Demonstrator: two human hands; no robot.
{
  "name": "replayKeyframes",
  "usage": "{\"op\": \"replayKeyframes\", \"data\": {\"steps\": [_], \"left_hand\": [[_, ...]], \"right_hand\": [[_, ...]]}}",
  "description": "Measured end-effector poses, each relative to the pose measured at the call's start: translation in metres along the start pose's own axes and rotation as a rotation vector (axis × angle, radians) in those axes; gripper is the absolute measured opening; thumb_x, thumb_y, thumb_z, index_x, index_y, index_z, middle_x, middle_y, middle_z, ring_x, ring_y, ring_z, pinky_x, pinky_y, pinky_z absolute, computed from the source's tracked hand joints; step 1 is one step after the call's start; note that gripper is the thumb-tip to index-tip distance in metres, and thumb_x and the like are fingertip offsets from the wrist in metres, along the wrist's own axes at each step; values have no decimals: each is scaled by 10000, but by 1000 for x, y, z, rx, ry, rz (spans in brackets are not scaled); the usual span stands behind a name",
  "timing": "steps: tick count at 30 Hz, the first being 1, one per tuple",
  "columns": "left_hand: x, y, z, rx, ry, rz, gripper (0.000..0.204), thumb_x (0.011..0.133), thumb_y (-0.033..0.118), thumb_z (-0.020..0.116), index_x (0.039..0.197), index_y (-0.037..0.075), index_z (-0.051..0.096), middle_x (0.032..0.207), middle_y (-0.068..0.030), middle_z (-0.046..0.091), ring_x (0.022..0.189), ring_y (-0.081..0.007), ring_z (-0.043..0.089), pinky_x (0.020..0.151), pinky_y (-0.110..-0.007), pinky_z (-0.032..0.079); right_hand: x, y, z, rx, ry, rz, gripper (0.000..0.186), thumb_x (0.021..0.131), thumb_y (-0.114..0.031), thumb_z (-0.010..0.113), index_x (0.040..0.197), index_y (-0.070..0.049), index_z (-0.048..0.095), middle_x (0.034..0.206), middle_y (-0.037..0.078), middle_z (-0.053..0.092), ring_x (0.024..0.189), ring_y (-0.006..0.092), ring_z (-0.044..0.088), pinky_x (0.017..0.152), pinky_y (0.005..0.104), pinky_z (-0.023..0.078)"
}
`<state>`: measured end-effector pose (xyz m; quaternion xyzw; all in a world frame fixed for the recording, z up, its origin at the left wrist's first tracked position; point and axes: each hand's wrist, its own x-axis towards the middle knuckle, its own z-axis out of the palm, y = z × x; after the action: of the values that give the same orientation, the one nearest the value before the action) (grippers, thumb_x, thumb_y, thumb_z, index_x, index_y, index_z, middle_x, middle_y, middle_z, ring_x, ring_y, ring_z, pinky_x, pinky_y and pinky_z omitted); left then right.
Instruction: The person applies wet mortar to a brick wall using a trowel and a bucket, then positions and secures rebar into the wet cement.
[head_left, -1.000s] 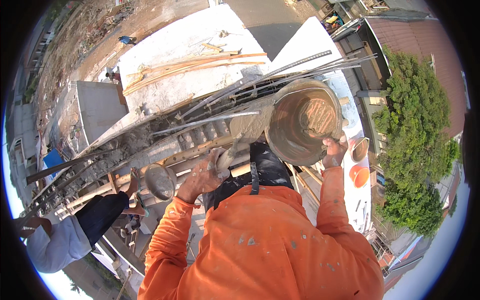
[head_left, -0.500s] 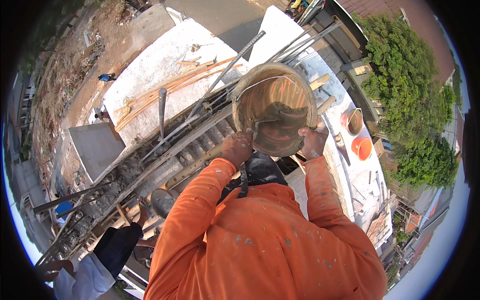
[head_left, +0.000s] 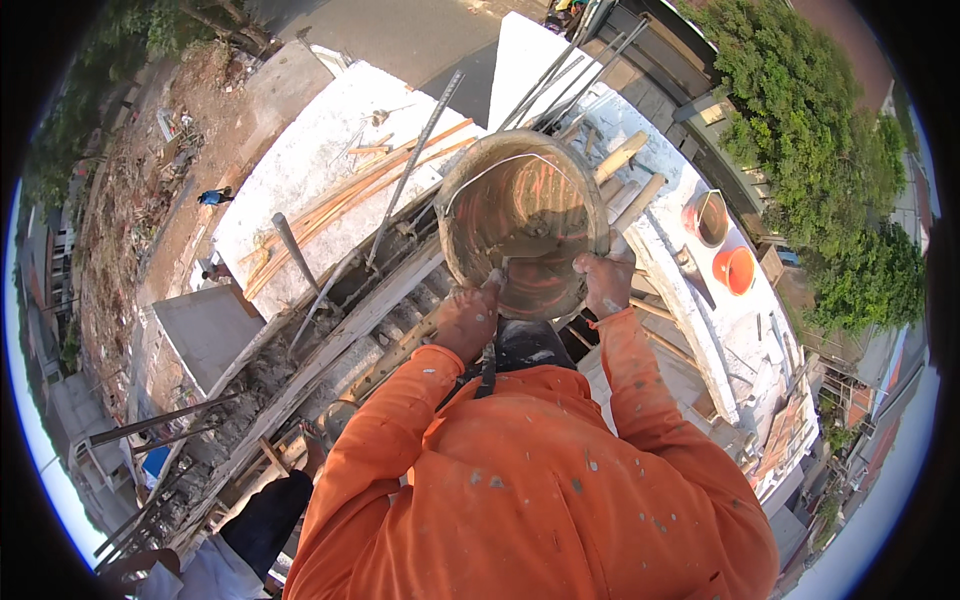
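Note:
A mortar-caked bucket (head_left: 535, 195) is held up in front of me, its mouth facing me. Wet grey mortar coats its inside, and a thin wire handle (head_left: 500, 160) lies across the upper rim. My left hand (head_left: 468, 318) is closed on the lower left of the rim. On the right side of the rim, my right hand (head_left: 607, 277) grips with the thumb over the edge. Both my forearms are in splattered orange sleeves. The fingers behind the bucket wall are hidden.
Another bucket (head_left: 707, 218) and an orange bucket (head_left: 735, 270) stand on the white slab at right. Wooden strips (head_left: 350, 205) lie on the left slab. Steel rods (head_left: 425, 150) and a post (head_left: 293, 247) rise beside a plank (head_left: 370, 290). A co-worker's leg (head_left: 270, 510) shows at lower left.
The bucket and both my hands have shifted slightly left in view. The surroundings have turned a little, and the co-worker at lower left appears lower and further right. My grip stays the same.

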<state>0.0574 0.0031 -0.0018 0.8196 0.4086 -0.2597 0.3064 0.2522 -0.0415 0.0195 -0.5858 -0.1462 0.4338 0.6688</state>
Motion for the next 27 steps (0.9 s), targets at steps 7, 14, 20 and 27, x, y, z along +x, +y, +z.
{"op": "replayKeyframes", "data": {"steps": [7, 14, 20, 27], "left_hand": [[21, 14, 6, -76, 401, -58, 532, 845, 131, 383, 1347, 17, 245, 1065, -280, 500, 934, -379, 565, 736, -452, 474], [18, 8, 2, -27, 561, -47, 515, 849, 160, 408, 1325, -6, 304, 941, -208, 556, 860, -323, 589, 625, -411, 491], [24, 12, 3, -6, 377, -33, 499, 844, 159, 406, 1289, -47, 316, 938, -220, 549, 830, -310, 582, 677, -370, 482], [22, -4, -42, 76, 527, -121, 509, 851, 157, 398, 1306, -48, 302, 1069, -272, 537, 920, -329, 580, 707, -378, 488]], "right_hand": [[-5, 9, 10, 8, -102, -41, 337, 669, 131, 501, 1000, 64, 494, 646, 39, 499, 512, 124, 497, 463, 250, 409], [-6, 11, 17, 51, -65, -67, 256, 666, 117, 497, 910, 42, 523, 649, 23, 499, 522, 93, 481, 475, 235, 399], [-11, 10, 23, 9, -65, -80, 176, 674, 88, 513, 841, 31, 510, 624, 13, 488, 526, 76, 461, 469, 215, 378], [-14, 22, 23, -228, 30, -202, 207, 661, 88, 542, 862, 41, 531, 685, 29, 530, 564, 79, 474, 489, 232, 388]]}}
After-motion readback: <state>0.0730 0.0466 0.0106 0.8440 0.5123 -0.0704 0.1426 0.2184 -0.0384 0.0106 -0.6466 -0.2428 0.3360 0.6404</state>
